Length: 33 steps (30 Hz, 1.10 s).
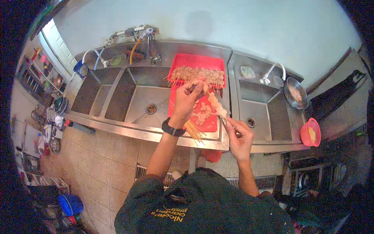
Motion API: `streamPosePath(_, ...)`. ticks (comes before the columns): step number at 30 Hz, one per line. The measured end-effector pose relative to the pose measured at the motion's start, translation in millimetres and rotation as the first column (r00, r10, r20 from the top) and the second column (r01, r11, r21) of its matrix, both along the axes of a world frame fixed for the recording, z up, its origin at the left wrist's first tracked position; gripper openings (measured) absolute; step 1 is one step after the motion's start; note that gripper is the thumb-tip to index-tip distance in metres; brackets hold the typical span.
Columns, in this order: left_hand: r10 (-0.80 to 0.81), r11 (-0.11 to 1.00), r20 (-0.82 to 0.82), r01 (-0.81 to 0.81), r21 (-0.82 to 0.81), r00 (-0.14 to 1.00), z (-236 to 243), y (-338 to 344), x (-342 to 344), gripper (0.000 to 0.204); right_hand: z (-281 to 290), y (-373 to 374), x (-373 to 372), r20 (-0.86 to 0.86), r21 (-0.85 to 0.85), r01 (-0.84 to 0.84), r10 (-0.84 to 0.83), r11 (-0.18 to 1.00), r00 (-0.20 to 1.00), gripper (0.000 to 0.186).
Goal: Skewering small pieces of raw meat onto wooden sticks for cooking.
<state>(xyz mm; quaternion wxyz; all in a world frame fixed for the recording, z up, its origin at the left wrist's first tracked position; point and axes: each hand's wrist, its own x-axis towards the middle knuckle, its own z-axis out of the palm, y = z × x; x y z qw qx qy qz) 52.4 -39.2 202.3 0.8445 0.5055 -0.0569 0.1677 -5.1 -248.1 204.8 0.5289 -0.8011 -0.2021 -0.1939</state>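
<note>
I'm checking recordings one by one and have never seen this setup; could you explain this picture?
No machine here: these are a person's bare hands, seen from a wide camera on their head, looking down, so straight edges bend. The right hand holds what looks like a skewer of pale pieces. The left hand is raised near its far end; whether it grips anything is unclear. Beside a sink, meat bits lie on a red board, with loaded skewers in the red tray behind.

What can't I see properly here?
In the head view:
What the left hand may pinch: blurred, covered by its fingers.
Near end of the pale food string: covered by the right hand.
Part of the red board: behind the left hand.
Yellow stuff in the pink basket: too small.
</note>
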Motion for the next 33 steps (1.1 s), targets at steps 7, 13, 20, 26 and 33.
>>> streamPosePath(7,-0.067,0.998,-0.006,0.067,0.001,0.998,-7.8,-9.1,2.2,0.037,-1.4,-3.2,0.6,-0.095,-0.015,0.022,-0.024,1.000,0.995,0.024)
streamPosePath(13,-0.081,0.997,-0.044,0.081,0.007,0.996,-14.5,-19.9,2.2,0.038,-3.9,-7.6,0.8,-0.095,-0.036,0.033,-0.036,0.999,0.995,0.021)
streamPosePath(20,-0.026,0.997,-0.086,0.020,-0.075,0.996,-22.0,-42.1,1.6,0.038,-12.4,-2.8,0.3,-0.100,0.026,0.050,-0.047,0.998,0.994,0.020)
streamPosePath(26,-0.110,0.974,-0.079,0.092,-0.209,0.991,-23.6,-47.3,-0.1,0.036,-22.4,2.8,-1.5,-0.081,0.027,0.094,-0.092,0.995,0.992,0.018)
streamPosePath(33,-0.169,0.922,-0.038,0.145,-0.360,0.985,-22.2,-58.5,-1.4,0.031,-34.3,10.4,-1.3,-0.079,0.075,0.110,-0.104,0.991,0.991,0.019)
